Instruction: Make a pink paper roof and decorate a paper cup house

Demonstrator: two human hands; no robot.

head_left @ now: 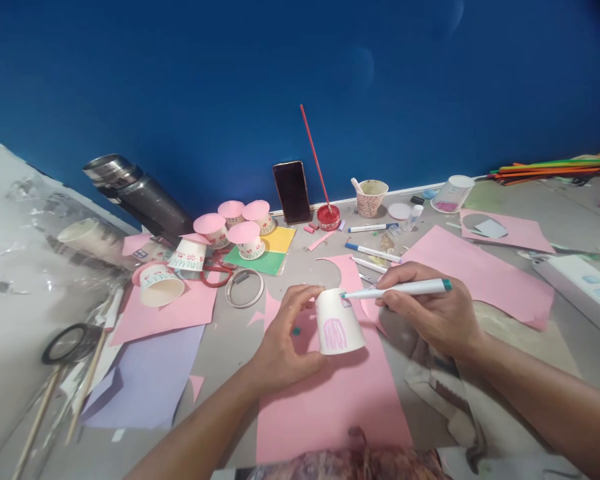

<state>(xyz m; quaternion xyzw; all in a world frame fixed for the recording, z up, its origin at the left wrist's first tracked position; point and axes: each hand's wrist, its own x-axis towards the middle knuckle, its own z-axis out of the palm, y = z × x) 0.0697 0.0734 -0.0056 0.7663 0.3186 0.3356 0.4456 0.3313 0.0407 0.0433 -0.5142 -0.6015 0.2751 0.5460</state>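
My left hand (293, 333) grips a white paper cup (341, 327), turned with its wide rim down and leaning slightly. A pink-purple arched patch is coloured on its side, and a small window-like drawing sits near its top right. Between the fingers of my right hand (433, 307) is a white marker pen (405, 289) with a teal end, its tip touching the cup at the small drawing. Beneath the cup lies a sheet of pink paper (330, 413) with cut-out curves at its far end.
Decorated cups with pink paper tops (245, 233) stand at the left, near a steel flask (140, 193) and tape rolls (245, 288). A phone (291, 192) leans on the blue wall. Markers (373, 252), a paint pot (329, 217) and another cup (453, 193) lie beyond; a power strip (585, 287) is right.
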